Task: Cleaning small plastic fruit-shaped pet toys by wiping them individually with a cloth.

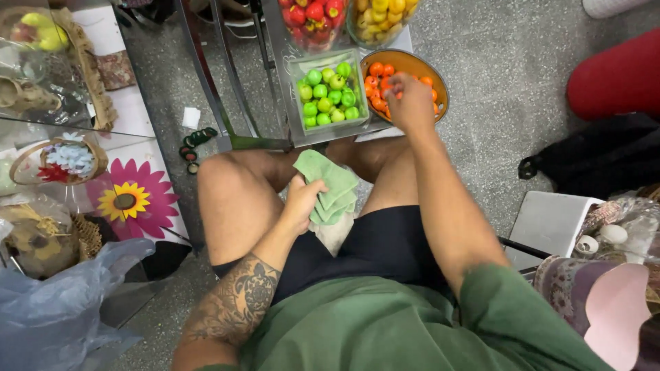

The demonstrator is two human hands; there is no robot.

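One camera sits on my head and looks steeply down over my green shirt (pixel 385 330) and bare knees to the grey speckled floor (pixel 509 103). It is close to my lap, in the frame's middle; the clear square box of green fruit (pixel 327 96) lies farther off, at upper centre.

My left hand (pixel 300 200) rests curled in my lap, fingers closed, tattooed forearm bent inward. My right arm stretches forward past the knee, right hand (pixel 409 103) reaching down with fingers bunched together.
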